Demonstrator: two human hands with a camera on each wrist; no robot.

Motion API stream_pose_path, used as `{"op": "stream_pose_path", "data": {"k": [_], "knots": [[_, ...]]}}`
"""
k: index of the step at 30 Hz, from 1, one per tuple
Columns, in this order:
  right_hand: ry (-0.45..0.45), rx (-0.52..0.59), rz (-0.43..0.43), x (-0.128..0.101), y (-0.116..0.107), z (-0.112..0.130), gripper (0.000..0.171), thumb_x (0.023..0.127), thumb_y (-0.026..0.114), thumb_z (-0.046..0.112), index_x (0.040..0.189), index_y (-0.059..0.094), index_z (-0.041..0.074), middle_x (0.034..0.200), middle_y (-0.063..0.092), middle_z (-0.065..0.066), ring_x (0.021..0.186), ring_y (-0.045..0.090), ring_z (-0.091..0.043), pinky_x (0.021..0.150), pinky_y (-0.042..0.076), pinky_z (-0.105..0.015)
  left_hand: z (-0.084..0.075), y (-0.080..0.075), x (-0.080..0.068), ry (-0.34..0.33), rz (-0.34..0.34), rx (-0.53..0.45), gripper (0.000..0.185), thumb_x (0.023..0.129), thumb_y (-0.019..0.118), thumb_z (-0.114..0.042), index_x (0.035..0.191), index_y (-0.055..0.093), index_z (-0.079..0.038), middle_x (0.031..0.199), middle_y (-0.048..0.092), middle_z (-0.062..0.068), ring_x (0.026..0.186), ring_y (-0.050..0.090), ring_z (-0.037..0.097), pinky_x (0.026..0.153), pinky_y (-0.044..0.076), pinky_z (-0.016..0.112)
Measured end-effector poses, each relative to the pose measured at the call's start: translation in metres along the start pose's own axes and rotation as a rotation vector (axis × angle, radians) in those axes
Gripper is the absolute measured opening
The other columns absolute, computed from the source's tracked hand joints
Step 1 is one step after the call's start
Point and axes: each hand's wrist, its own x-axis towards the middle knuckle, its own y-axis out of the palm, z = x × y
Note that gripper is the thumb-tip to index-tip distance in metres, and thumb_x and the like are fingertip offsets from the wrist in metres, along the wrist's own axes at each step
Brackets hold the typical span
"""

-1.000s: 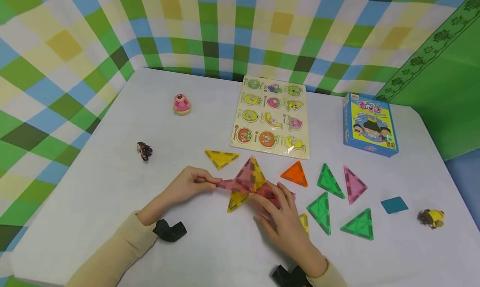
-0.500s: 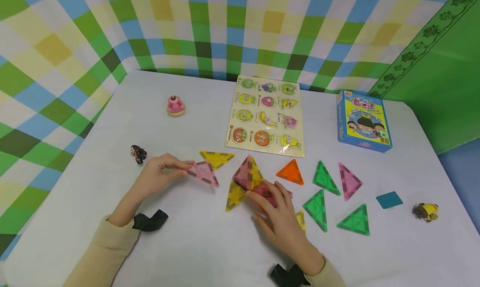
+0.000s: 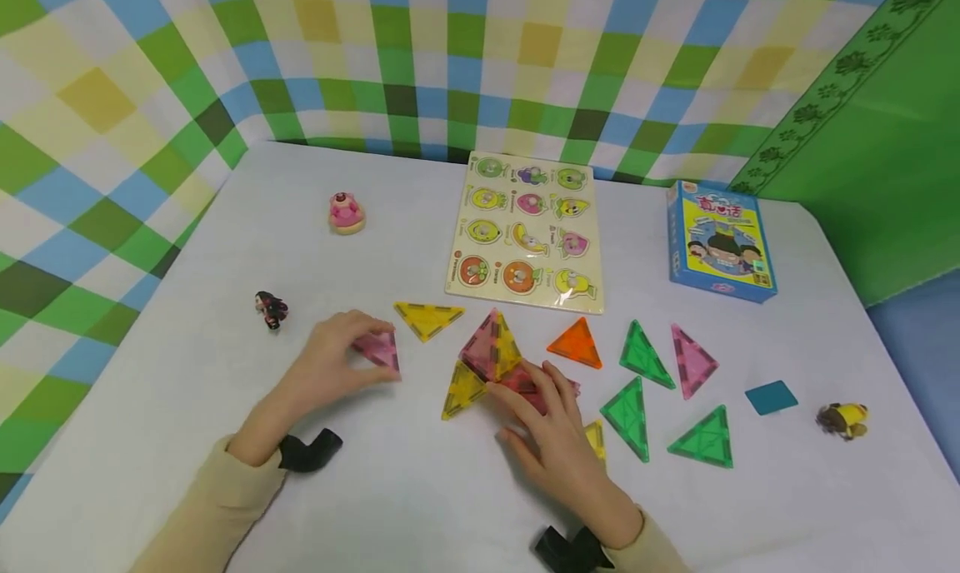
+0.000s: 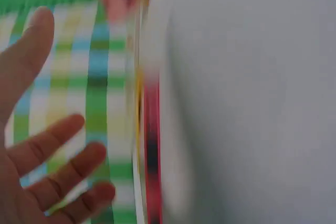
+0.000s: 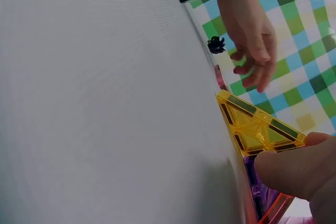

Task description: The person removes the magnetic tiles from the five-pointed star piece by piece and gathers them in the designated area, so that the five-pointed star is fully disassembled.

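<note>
A pink triangular magnetic tile [image 3: 381,350] lies on the white table below my left hand [image 3: 324,361]. The left wrist view has that hand's fingers spread, apart from the tile's edge [image 4: 152,150]. My right hand [image 3: 561,456] holds a joined group of magnetic tiles, with a standing pink tile [image 3: 480,350], yellow tiles [image 3: 463,390] and a red tile [image 3: 525,383] partly under the fingers. In the right wrist view, a finger overlaps a purple piece [image 5: 257,184] beside a yellow tile [image 5: 252,127]. Part of the group is hidden behind this hand.
Loose tiles lie about: yellow [image 3: 427,319], orange [image 3: 576,342], several green [image 3: 628,415] and pink [image 3: 693,361]. A fruit puzzle board [image 3: 525,231] and a blue box [image 3: 722,241] stand behind. Small figures [image 3: 347,213] are at the sides, with a teal card [image 3: 771,397] at right.
My left hand pulled a pink tile leftward off the joined group, set it down on the table and let go. The right hand keeps its place on the group.
</note>
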Motion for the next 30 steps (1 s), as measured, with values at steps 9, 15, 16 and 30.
{"op": "stream_pose_path", "data": {"k": [9,15,16,30], "knots": [[-0.005,-0.014,-0.003,0.0,0.001,0.002,0.061,0.077,0.072,0.02,0.131,0.046,0.03,0.136,0.033,-0.014,0.125,0.022,-0.039,0.094,0.025,-0.059,-0.054,0.052,-0.005,-0.017,0.106,0.098,0.055,0.069,0.077,-0.037,0.114,0.061,-0.011,0.1,0.063,-0.001,0.086,0.053,0.015,0.077,0.041,0.035],[0.003,0.003,-0.022,0.0,0.001,0.002,0.061,0.076,0.072,0.019,0.13,0.047,0.028,0.133,0.035,-0.015,0.123,0.024,-0.039,0.093,0.025,-0.058,-0.049,0.056,-0.004,0.027,0.057,0.005,0.043,0.074,0.075,-0.028,0.112,0.064,-0.013,0.103,0.065,-0.003,0.088,0.056,0.012,0.075,0.043,0.031],[0.004,0.01,-0.023,0.0,0.001,0.002,0.06,0.076,0.072,0.019,0.13,0.047,0.028,0.133,0.035,-0.015,0.123,0.024,-0.039,0.093,0.025,-0.058,-0.048,0.058,-0.004,0.044,0.064,0.013,0.045,0.073,0.075,-0.031,0.113,0.064,-0.013,0.103,0.064,-0.003,0.089,0.056,0.013,0.077,0.043,0.032],[0.02,0.031,-0.019,-0.001,0.001,0.002,0.059,0.077,0.071,0.017,0.131,0.046,0.026,0.131,0.036,-0.014,0.122,0.024,-0.034,0.09,0.031,-0.055,-0.043,0.049,-0.004,-0.048,-0.07,-0.231,0.02,0.081,0.066,-0.008,0.1,0.071,-0.014,0.094,0.067,-0.005,0.077,0.055,0.01,0.064,0.044,0.025]]}}
